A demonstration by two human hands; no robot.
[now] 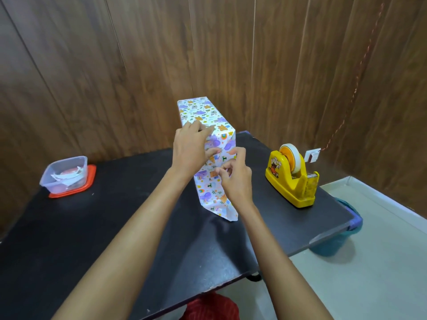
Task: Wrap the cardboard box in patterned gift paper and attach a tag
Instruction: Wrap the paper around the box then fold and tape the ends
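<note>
Box: a tall rectangular box point(203, 112) stands near the middle of the black table point(115, 227), between the two hands and well left of the tape dispenser.
Covering: glossy white gift paper point(209, 192) printed with purple, orange and blue cartoon shapes, creased sharply at the edges.
Axis: the long axis rises from the tabletop toward the wall; whether it is fully upright or leaning cannot be told.
Flap: a pointed paper flap point(227, 211) juts from the low near end onto the table.
Left hand: the left hand point(188, 148) lies over the upper near edge, fingers straight and pressing the paper.
Right hand: the right hand point(235, 181) is at the near face, thumb and forefinger pinched tip to tip, other fingers curled; whether anything lies between them cannot be told.
Right of box: a yellow plastic tape dispenser point(288, 183) with a pale roll.
Left of box: a clear plastic tub point(65, 174) on an orange-red lid point(90, 179).
Backdrop: brown wood-grain wall panels point(92, 65).
</note>
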